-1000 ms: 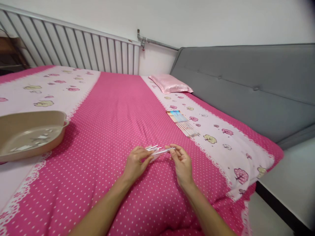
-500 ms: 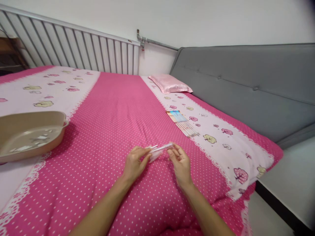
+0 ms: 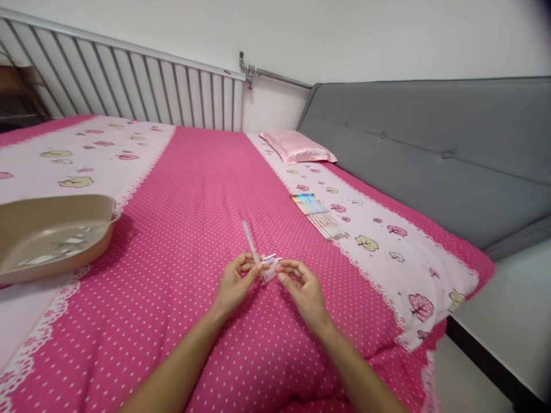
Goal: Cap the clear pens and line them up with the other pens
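Observation:
Between the fingers of my left hand (image 3: 232,282) is a slim, translucent, pen-like tube (image 3: 248,235), tilted up and away from me. The same hand appears to grip one side of a small clear plastic bag (image 3: 269,273). Several thin white sticks (image 3: 271,257) poke out at the top of this bag. My right hand (image 3: 306,291) pinches the bag's other side with thumb and index finger, the rest of its fingers curled. Both hands are over the pink dotted bedspread (image 3: 193,229). How much the bag contains is too small to make out.
A row of pencils or pens (image 3: 321,217) lies on the bed, ahead and to the right. At the left stands a beige plastic basin (image 3: 99,244) with small pale pieces inside. Farther back are a pink pillow (image 3: 297,147), a grey headboard (image 3: 408,132) and a white radiator (image 3: 142,80).
The tube has swung from lying across both hands to pointing up and away in my left hand. My right hand has let go of its end and moved left to the bag.

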`<state>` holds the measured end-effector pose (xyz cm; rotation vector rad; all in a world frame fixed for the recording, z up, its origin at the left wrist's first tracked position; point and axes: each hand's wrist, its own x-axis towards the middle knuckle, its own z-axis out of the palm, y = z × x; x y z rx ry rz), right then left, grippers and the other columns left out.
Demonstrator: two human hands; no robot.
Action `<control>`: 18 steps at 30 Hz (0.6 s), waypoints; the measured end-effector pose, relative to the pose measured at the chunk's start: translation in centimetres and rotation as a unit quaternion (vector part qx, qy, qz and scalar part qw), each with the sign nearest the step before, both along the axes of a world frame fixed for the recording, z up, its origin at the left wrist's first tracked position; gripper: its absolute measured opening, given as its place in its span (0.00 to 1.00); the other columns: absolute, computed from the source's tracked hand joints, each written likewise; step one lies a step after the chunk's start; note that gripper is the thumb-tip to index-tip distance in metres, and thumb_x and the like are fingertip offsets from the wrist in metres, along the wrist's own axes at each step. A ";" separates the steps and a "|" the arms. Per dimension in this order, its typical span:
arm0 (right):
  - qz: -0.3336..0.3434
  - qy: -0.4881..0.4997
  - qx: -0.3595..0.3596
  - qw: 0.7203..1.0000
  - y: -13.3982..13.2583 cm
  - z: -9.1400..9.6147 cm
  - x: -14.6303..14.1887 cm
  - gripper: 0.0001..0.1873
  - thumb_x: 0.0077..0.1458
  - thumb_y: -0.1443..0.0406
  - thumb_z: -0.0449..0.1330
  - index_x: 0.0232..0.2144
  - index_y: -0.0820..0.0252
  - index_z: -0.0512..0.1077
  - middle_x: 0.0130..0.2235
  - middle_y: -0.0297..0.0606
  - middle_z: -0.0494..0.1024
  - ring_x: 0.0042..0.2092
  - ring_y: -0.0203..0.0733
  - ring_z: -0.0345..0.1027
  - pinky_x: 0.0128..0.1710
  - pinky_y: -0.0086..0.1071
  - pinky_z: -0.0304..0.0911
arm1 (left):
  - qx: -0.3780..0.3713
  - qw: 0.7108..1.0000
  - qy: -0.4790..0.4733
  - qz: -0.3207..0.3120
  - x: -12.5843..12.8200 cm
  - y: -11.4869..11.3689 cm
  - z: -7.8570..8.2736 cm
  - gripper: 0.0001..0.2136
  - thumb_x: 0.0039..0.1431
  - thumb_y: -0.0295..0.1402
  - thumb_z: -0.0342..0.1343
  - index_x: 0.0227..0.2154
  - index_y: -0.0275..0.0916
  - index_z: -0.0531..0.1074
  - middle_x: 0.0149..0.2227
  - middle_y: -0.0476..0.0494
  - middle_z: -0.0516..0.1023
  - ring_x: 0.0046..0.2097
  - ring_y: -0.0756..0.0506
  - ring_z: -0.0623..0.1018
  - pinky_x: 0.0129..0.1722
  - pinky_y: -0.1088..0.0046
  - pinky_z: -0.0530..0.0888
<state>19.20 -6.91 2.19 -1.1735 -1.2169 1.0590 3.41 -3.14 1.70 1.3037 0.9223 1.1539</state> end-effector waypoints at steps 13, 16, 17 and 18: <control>0.073 -0.056 0.001 0.996 -0.3 -0.6 -0.9 0.13 0.50 0.62 0.60 0.40 0.59 0.70 0.37 0.37 0.76 0.38 0.40 0.70 0.36 0.32 0.64 | 0.045 0.998 0.019 -0.025 -0.2 0.0 -0.1 0.10 0.52 0.38 0.59 0.32 0.35 0.75 0.31 0.42 0.78 0.35 0.46 0.77 0.38 0.67 0.75; 0.074 -0.037 0.005 0.997 -0.2 -0.7 -0.9 0.13 0.51 0.61 0.60 0.40 0.60 0.70 0.38 0.39 0.77 0.38 0.41 0.70 0.37 0.33 0.64 | 0.044 0.998 0.011 -0.035 -0.2 0.1 -0.1 0.11 0.52 0.38 0.59 0.33 0.35 0.75 0.32 0.41 0.79 0.36 0.45 0.77 0.40 0.66 0.75; 0.071 -0.032 0.005 0.997 -0.2 -0.8 -0.9 0.13 0.52 0.61 0.59 0.40 0.60 0.70 0.38 0.39 0.77 0.39 0.41 0.71 0.37 0.33 0.64 | 0.043 0.998 0.010 -0.039 -0.1 0.1 0.0 0.10 0.52 0.38 0.59 0.33 0.35 0.75 0.33 0.41 0.79 0.37 0.44 0.77 0.40 0.66 0.75; 0.066 -0.028 0.005 0.997 -0.1 -0.8 -0.8 0.13 0.52 0.61 0.59 0.40 0.60 0.70 0.38 0.39 0.77 0.38 0.41 0.71 0.37 0.33 0.65 | 0.041 0.998 0.010 -0.042 -0.1 0.0 0.0 0.10 0.53 0.38 0.59 0.33 0.35 0.75 0.33 0.40 0.79 0.37 0.44 0.78 0.40 0.65 0.75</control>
